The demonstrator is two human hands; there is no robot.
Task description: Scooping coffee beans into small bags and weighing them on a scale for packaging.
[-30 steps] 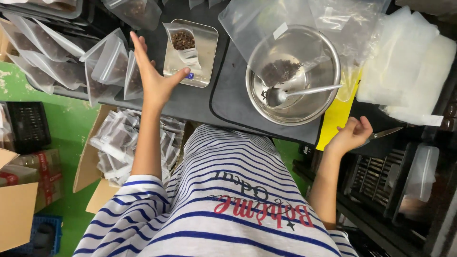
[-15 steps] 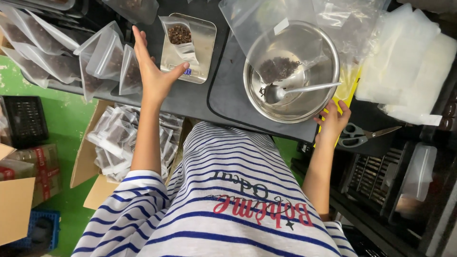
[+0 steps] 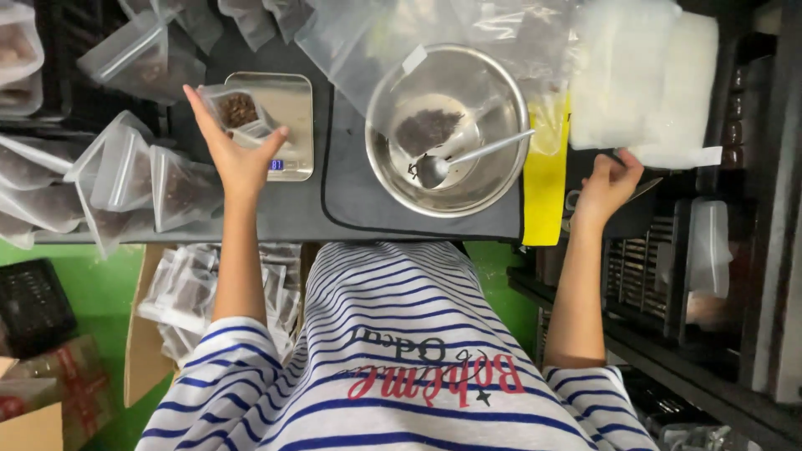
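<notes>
Your left hand point(image 3: 238, 159) hides the pouch's point(image 3: 236, 114) lower part beside the metal bowl point(image 3: 449, 129); the scale's point(image 3: 288, 125) display is too small to read (partly covered).

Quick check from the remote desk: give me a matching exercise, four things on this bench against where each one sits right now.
Things:
1. small clear pouch
2. spoon
3. stack of empty bags
4. filled pouches

Places:
A. inside the steel bowl
B. held in the left hand, over the scale
C. standing at the bench's left end
D. just above the right hand

Pairs: 1-B, 2-A, 3-D, 4-C
</notes>
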